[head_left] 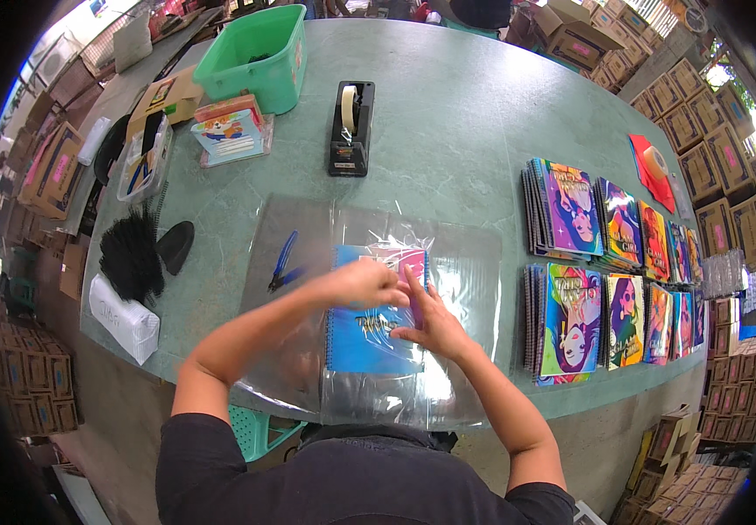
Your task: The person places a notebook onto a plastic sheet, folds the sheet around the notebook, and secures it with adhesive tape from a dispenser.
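A spiral notebook (369,350) with a blue and pink cover lies in front of me on a large transparent plastic sheet (295,367). My left hand (367,283) is over the notebook's upper half, slightly smeared by motion. Its fingers are curled together, and what they hold, if anything, cannot be made out. Against the notebook's right side rests my right hand (432,319), thumb and fingers spread apart, touching the cover or the film over it. Left of the notebook, blue-handled cutters (283,261) lie on the sheet, close to my left forearm.
Stacked colourful spiral notebooks (573,319) stand in two rows at the right. Beyond the sheet is a black tape dispenser (351,131). A green bin (260,66), a tool tray (146,162) and a black brush (133,254) occupy the table's left side.
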A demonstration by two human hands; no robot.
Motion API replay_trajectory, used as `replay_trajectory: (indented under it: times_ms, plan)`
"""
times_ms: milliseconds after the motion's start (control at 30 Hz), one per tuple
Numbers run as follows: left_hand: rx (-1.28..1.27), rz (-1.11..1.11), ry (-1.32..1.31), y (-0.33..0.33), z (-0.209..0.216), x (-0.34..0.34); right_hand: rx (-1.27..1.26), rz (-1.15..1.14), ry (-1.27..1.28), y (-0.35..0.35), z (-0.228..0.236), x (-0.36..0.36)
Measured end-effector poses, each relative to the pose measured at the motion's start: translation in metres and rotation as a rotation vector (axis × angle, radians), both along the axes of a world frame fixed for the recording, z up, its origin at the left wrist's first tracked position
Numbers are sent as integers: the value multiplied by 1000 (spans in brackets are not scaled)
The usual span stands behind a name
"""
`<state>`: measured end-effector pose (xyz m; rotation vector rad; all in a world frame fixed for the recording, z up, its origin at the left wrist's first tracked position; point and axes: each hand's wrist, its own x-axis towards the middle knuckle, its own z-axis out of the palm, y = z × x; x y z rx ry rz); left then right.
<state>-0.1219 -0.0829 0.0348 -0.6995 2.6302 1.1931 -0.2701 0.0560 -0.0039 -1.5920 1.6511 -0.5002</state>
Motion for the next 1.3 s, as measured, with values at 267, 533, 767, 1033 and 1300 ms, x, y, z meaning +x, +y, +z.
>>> replay_trajectory:
  times_ms: [267, 533, 767, 1033, 1300]
  plan:
    - [-332, 302, -163, 15, -15, 13, -134, -5, -96, 5, -13, -9]
    - [-7, 959, 340, 47, -72, 86, -117, -457, -232, 14, -43, -6]
    - [-510, 877, 477, 82, -58, 72, -401, -455, -54, 24, -36, 5]
    - [-585, 730, 402, 114, -62, 55, -509, 38, 251, 12, -29, 3]
    - [-667, 783, 170, 108, -34, 29, -412, 69, 217, 12, -26, -2]
